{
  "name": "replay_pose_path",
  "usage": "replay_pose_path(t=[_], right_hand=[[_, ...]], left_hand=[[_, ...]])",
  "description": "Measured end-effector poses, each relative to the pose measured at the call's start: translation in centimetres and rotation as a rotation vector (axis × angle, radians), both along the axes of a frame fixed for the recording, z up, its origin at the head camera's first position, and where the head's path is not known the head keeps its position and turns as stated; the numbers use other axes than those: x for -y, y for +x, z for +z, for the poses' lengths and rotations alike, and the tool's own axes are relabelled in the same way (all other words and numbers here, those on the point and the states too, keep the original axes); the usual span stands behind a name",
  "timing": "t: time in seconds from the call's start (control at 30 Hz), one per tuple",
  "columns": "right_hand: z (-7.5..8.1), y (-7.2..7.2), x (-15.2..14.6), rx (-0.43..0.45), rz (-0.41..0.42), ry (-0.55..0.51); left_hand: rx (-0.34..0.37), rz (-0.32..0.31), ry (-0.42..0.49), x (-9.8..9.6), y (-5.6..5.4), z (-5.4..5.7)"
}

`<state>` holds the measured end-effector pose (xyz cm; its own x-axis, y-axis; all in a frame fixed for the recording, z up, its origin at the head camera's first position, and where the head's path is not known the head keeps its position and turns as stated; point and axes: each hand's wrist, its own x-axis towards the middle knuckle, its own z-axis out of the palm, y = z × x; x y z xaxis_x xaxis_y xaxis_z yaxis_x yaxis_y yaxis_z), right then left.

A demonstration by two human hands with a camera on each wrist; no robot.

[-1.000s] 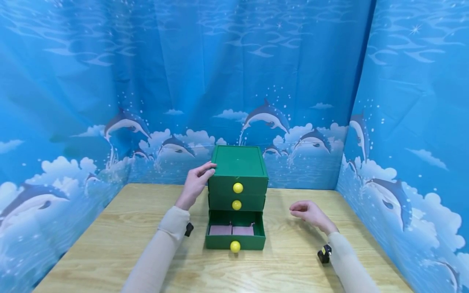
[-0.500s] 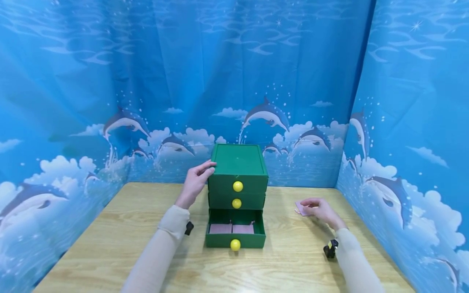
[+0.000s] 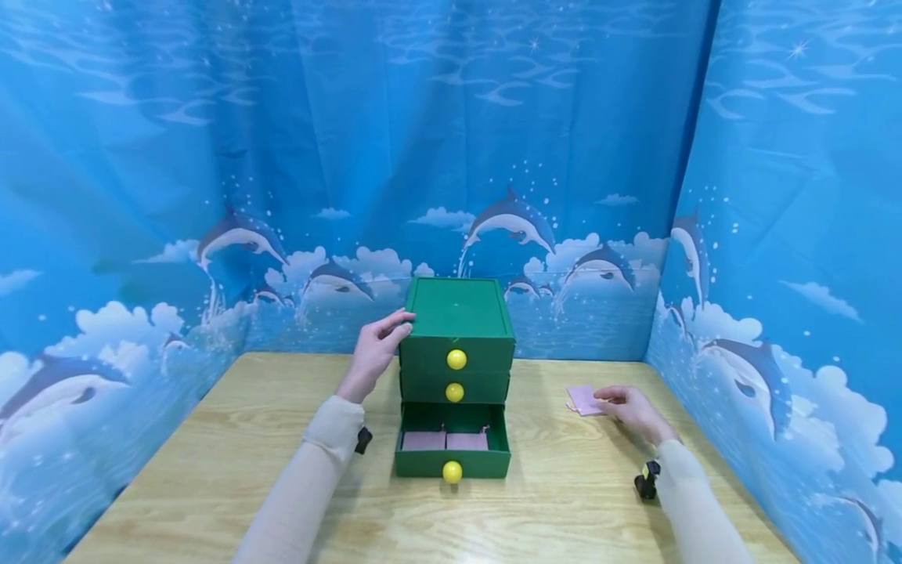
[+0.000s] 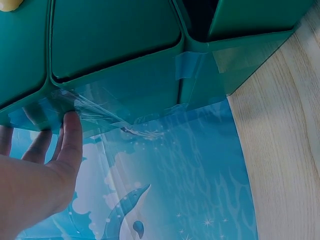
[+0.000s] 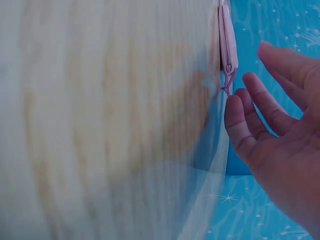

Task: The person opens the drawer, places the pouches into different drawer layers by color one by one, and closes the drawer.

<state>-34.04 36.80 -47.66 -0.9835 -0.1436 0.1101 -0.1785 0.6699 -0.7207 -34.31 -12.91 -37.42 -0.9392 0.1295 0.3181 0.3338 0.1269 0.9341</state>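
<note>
My left hand (image 3: 369, 356) rests its fingertips on the upper left side of a green drawer cabinet (image 3: 461, 309). In the left wrist view, its fingers (image 4: 73, 135) touch the cabinet's side wall. The bottom drawer (image 3: 486, 466) is pulled out and holds two pink pouches (image 3: 467, 441) side by side. To the cabinet's right, another pink drawstring pouch (image 3: 581, 398) lies flat on the table. My right hand (image 3: 637, 413) is at that pouch's right edge, fingertips close by. In the right wrist view, its thumb and fingers (image 5: 237, 122) are spread apart around nothing, near the pouch's cord (image 5: 227, 82).
The wooden table (image 3: 550, 509) carries the cabinet. The upper two drawers, with yellow knobs (image 3: 456, 359), are closed. The bottom drawer's yellow knob (image 3: 452, 472) sticks out toward me. Blue dolphin-print curtains (image 3: 564, 157) hang behind the table and along both sides.
My right hand has drawn back to the right, uncovering the pink pouch on the table that it hid a second ago. The left hand stays on the cabinet.
</note>
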Motion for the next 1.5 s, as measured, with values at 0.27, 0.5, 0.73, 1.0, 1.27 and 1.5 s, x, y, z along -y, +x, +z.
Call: replay_pose_path(t=[0.27,0.5,0.73,1.0,1.27,1.5], right_hand=[[-0.5,-0.4,-0.6,0.028,0.035,-0.045],[-0.6,-0.6,-0.7,0.048,0.031,-0.037],[-0.5,-0.5,-0.4,0.062,0.012,-0.022],[-0.4,-0.8,0.2,0.062,0.047,-0.050],[-0.4,-0.9,0.6,0.039,0.063,0.026],[-0.7,-1.1,0.7,-0.008,0.045,0.121]], left_hand=[[0.000,-0.004,0.002,0.0,0.0,-0.1],[-0.003,0.007,-0.001,0.3,-0.1,-0.3],[0.006,-0.010,0.003,0.2,0.0,-0.3],[-0.001,-0.003,0.005,0.0,-0.1,-0.3],[-0.009,-0.016,0.007,0.1,0.0,-0.2],[-0.004,-0.007,0.001,0.0,-0.1,-0.2]])
